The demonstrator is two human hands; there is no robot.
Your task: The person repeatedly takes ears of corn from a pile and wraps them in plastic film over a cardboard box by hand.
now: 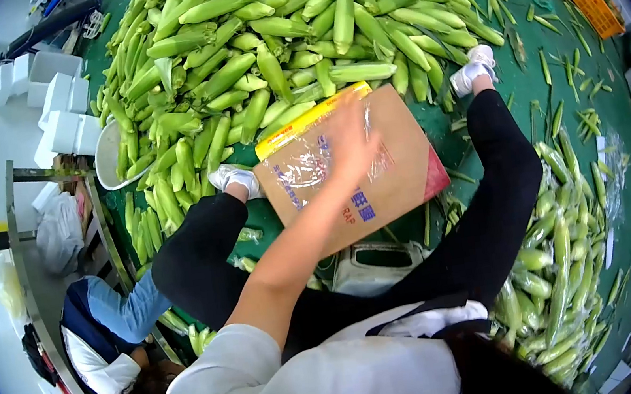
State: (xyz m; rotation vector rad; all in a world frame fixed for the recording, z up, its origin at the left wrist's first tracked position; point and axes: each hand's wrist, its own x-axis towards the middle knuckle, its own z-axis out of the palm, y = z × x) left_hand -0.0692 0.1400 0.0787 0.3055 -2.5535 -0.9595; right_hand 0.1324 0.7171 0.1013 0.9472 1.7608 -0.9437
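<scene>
Nearest, a white shirt (309,389) is filling the bottom, dark hair (491,377) is covering part of the right side, and the right hand is lying out of sight, so its fingers cannot be told. Between black-clad legs (491,198), a pale slotted plastic object (358,280) is showing only partly. Beyond it, a cardboard box (403,137) is resting at a tilt, with shiny clear film (300,171) covering some of its print. The left hand (355,144) is reaching over it, its blurred fingers overlapping the right end of a yellow strip (303,129) along the far edge; whether they are gripping cannot be told.

Film-wrapped corn (556,269) is lying at right on the green floor (459,150). At left, another person's blue sleeve (127,309) is showing beside a metal frame (16,236). Farther off, unwrapped corn (263,44) is heaping up, running off the top edge; white foam boxes (63,95) are standing left, and orange crates (589,1) right, partly cut off.
</scene>
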